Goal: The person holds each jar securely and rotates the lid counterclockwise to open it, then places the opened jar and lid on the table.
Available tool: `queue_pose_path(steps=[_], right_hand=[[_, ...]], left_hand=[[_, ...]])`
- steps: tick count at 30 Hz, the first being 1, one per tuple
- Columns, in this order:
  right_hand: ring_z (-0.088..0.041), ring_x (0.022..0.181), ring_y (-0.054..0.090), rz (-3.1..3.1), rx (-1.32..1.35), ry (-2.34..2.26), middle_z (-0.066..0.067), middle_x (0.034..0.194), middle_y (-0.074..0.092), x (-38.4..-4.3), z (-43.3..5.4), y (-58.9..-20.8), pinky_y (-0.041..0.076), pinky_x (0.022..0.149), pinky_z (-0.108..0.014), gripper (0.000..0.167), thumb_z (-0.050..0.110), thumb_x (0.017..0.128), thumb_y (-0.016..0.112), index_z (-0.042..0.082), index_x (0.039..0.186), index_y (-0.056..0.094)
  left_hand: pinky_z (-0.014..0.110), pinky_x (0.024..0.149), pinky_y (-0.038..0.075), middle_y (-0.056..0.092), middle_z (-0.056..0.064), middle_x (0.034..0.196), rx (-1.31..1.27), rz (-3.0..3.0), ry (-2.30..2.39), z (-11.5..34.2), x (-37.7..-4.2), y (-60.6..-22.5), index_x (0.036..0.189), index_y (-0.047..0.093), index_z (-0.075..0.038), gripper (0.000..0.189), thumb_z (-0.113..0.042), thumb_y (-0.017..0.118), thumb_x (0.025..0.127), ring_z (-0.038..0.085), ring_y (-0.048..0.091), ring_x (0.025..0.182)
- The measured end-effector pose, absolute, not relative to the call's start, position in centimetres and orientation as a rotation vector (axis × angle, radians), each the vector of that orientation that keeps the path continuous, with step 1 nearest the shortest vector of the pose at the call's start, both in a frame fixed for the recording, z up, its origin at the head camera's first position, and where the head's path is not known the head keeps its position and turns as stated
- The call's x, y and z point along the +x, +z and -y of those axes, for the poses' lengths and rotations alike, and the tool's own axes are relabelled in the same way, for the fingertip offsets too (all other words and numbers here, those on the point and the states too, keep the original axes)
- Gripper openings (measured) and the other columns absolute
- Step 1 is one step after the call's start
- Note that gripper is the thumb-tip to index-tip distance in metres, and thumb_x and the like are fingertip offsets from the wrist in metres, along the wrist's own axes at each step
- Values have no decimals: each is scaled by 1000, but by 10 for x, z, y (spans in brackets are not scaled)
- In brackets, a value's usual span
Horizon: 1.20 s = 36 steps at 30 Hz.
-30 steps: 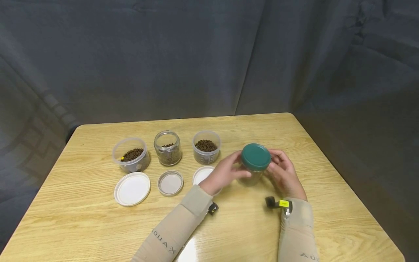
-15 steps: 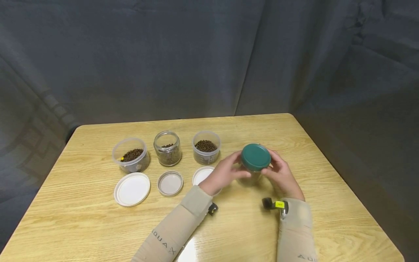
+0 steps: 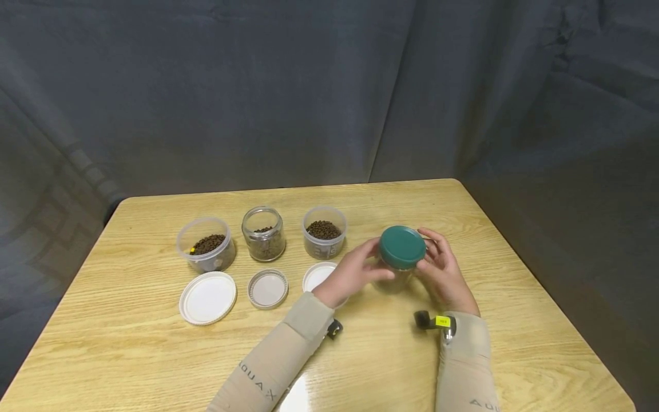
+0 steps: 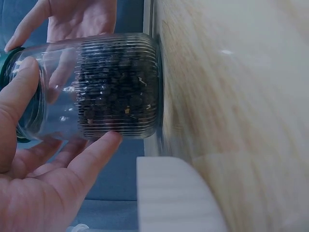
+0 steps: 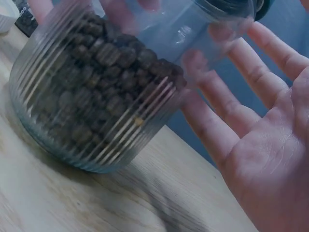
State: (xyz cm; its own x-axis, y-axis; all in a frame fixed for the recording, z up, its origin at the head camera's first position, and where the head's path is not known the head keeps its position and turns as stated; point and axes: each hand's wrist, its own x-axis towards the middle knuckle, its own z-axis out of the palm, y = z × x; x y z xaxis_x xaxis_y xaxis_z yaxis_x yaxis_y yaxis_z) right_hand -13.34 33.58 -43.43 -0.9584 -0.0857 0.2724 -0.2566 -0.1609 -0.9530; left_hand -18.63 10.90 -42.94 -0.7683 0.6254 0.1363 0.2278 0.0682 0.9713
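Observation:
A ribbed glass jar [image 4: 118, 92], partly filled with dark brown pellets, stands upright on the wooden table with a green lid [image 3: 403, 246] on its mouth. My left hand [image 3: 352, 274] grips the jar from the left; its thumb lies near the neck, fingers around the lower side. On the right, my right hand [image 3: 448, 280] has its thumb at the lid's near right edge and the index finger by the far edge. Its other fingers stretch beside the jar in the right wrist view. In the head view the jar's body is mostly hidden beneath the lid.
Left of the hands stand a wide plastic tub [image 3: 211, 263], an open glass jar [image 3: 265, 249] and a smaller tub [image 3: 323, 247], each holding pellets. Before them lie a large white lid [image 3: 208, 297], a small lid [image 3: 268, 289] and another white lid [image 3: 316, 276], partly covered by my left arm.
My right hand turns at the green lid, first swinging its fingers inward along the rim, then slightly back outward. My left hand and the jar stay in place.

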Motion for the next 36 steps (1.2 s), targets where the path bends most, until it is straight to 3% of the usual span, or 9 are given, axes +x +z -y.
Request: queue_pose_path(steps=[7,17,24,28,36], right_hand=[[-18,123,56,1884,412,2330,-5,137,56,-135,-337,-437,52,102,-31,47,-2,98,62,13,140,47],[-18,127,53,1874,456,2366,-5,143,54,-135,-338,-438,49,106,-31,50,-3,98,60,12,144,49],[-19,137,43,2035,402,2219,-3,150,49,-136,-336,-435,43,111,-27,63,0,93,71,10,150,47],[-18,140,41,2050,383,2209,-3,153,46,-135,-335,-433,42,111,-26,68,0,93,71,9,154,42],[-18,129,51,1948,362,2284,-4,141,55,-135,-335,-436,47,106,-27,58,-2,92,71,10,145,47]], left_hand=[[41,115,40,54,-4,147,856,-2043,1750,-108,-186,-430,153,44,-24,78,-19,81,85,16,49,137],[41,114,41,55,-6,146,874,-2038,1754,-109,-187,-431,152,45,-25,76,-19,80,85,15,49,136],[40,115,41,55,-8,145,896,-2026,1758,-108,-187,-429,152,44,-26,75,-19,79,86,14,49,136],[39,115,40,55,-8,145,893,-2023,1758,-108,-187,-429,152,44,-27,76,-19,79,86,13,48,136],[36,114,40,56,-6,144,876,-2030,1751,-108,-187,-430,153,44,-25,76,-19,80,86,14,49,136]])
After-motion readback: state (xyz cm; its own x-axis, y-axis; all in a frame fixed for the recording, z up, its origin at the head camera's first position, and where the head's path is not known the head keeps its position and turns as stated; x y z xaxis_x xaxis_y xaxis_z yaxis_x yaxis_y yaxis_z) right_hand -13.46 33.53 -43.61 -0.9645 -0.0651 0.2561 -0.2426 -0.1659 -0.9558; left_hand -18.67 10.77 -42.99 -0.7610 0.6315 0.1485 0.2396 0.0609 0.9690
